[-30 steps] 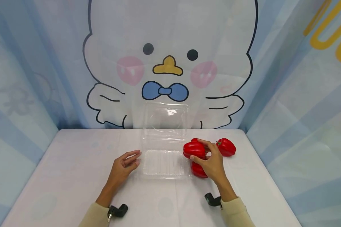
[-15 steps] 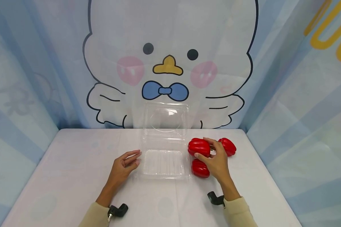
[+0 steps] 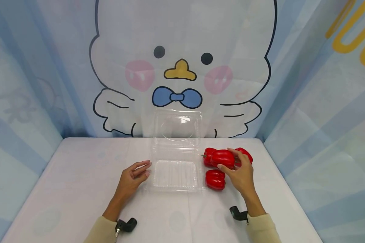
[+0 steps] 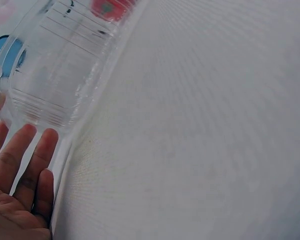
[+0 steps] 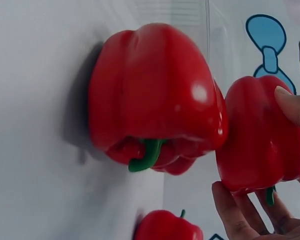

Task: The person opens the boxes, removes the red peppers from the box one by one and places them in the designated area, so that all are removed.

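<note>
My right hand (image 3: 241,172) grips a red bell pepper (image 3: 222,158) between thumb and fingers, right of the container. In the right wrist view the held bell pepper (image 5: 260,135) has its green stem pointing down in the frame, near the fingers. It overlaps a second pepper (image 3: 208,156) behind it in the head view. A third pepper (image 3: 215,179) lies just in front, large in the right wrist view. My left hand (image 3: 133,177) rests with its fingertips (image 4: 49,137) at the left edge of a clear plastic clamshell container (image 3: 175,173), whose lid stands raised at the back.
Behind the right hand's fingers another red pepper (image 3: 245,153) is partly hidden. A white cloth covers the table (image 3: 79,189). A curtain with a cartoon bird (image 3: 182,33) hangs right behind the table's back edge.
My right hand has moved right with the held pepper, away from the container's edge. The pepper behind it now shows on the left, and the far right one is more covered. The left hand stays still.
</note>
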`<control>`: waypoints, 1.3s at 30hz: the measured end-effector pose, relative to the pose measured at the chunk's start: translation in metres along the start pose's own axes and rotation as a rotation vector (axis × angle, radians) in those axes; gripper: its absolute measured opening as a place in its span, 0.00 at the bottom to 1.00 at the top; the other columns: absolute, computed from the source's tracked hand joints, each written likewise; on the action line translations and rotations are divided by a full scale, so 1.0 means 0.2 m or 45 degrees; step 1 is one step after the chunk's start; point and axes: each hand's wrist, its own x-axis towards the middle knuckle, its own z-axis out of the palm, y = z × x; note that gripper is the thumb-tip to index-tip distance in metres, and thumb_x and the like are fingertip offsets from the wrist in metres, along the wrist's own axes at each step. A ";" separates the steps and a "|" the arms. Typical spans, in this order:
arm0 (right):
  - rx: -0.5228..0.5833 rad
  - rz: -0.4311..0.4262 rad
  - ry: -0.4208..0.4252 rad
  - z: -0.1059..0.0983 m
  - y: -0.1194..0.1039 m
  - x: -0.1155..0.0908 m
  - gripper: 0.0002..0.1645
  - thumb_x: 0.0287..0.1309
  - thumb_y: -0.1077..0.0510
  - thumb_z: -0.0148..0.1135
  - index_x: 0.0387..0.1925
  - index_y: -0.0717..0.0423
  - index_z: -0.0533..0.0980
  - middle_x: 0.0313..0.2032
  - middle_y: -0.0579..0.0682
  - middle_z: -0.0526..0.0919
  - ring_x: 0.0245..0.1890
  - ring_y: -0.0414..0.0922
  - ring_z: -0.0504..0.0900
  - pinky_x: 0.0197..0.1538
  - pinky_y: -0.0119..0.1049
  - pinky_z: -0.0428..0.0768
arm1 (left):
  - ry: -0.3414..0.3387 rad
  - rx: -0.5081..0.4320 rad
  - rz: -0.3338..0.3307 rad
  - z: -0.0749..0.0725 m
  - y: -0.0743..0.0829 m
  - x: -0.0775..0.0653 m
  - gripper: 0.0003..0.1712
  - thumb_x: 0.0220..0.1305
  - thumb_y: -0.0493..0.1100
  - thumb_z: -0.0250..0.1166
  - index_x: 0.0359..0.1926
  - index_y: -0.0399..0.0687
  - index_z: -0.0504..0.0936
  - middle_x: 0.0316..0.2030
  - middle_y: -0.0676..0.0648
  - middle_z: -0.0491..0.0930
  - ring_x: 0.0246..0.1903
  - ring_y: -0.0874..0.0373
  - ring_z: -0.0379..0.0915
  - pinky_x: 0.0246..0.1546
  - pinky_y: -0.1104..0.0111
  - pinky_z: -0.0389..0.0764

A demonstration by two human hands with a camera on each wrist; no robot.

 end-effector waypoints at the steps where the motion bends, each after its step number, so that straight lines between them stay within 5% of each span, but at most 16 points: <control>1: -0.001 0.000 0.005 -0.01 0.01 0.00 0.48 0.54 0.56 0.83 0.74 0.47 0.71 0.68 0.58 0.74 0.66 0.57 0.76 0.64 0.59 0.84 | 0.001 -0.007 -0.001 0.00 0.00 0.00 0.25 0.72 0.36 0.70 0.68 0.45 0.80 0.66 0.42 0.82 0.67 0.44 0.80 0.56 0.83 0.81; 6: -0.043 0.004 0.030 -0.03 0.04 0.00 0.47 0.56 0.56 0.82 0.75 0.46 0.71 0.70 0.58 0.74 0.66 0.56 0.76 0.64 0.58 0.85 | -0.007 -0.001 0.017 0.00 0.00 0.00 0.25 0.72 0.35 0.69 0.68 0.43 0.79 0.66 0.41 0.82 0.67 0.43 0.80 0.56 0.83 0.81; 10: -0.078 0.009 0.048 -0.06 0.08 -0.01 0.46 0.56 0.54 0.82 0.74 0.44 0.72 0.70 0.57 0.74 0.65 0.54 0.76 0.57 0.36 0.87 | -0.009 -0.001 0.023 0.00 -0.01 0.00 0.26 0.72 0.35 0.69 0.68 0.43 0.79 0.67 0.40 0.82 0.67 0.43 0.80 0.56 0.83 0.81; 15: -0.059 0.054 0.055 -0.10 0.11 -0.02 0.45 0.56 0.53 0.82 0.74 0.42 0.73 0.68 0.58 0.74 0.64 0.53 0.74 0.47 0.13 0.74 | -0.009 -0.013 0.023 -0.01 -0.02 0.00 0.26 0.71 0.36 0.70 0.68 0.44 0.79 0.67 0.41 0.82 0.68 0.43 0.79 0.57 0.83 0.81; 33: -0.123 0.188 0.100 -0.22 0.25 -0.09 0.50 0.56 0.53 0.82 0.77 0.47 0.69 0.70 0.61 0.71 0.66 0.58 0.73 0.43 0.11 0.71 | -0.018 0.012 0.061 -0.02 -0.02 -0.01 0.26 0.67 0.34 0.73 0.66 0.40 0.80 0.67 0.39 0.82 0.67 0.42 0.80 0.61 0.82 0.78; 39: -0.171 0.240 0.114 -0.25 0.29 -0.10 0.49 0.56 0.52 0.82 0.77 0.46 0.69 0.70 0.60 0.72 0.65 0.57 0.74 0.43 0.15 0.78 | -0.053 0.074 0.121 -0.03 -0.03 0.00 0.28 0.65 0.34 0.74 0.66 0.43 0.81 0.67 0.40 0.82 0.67 0.44 0.80 0.64 0.84 0.74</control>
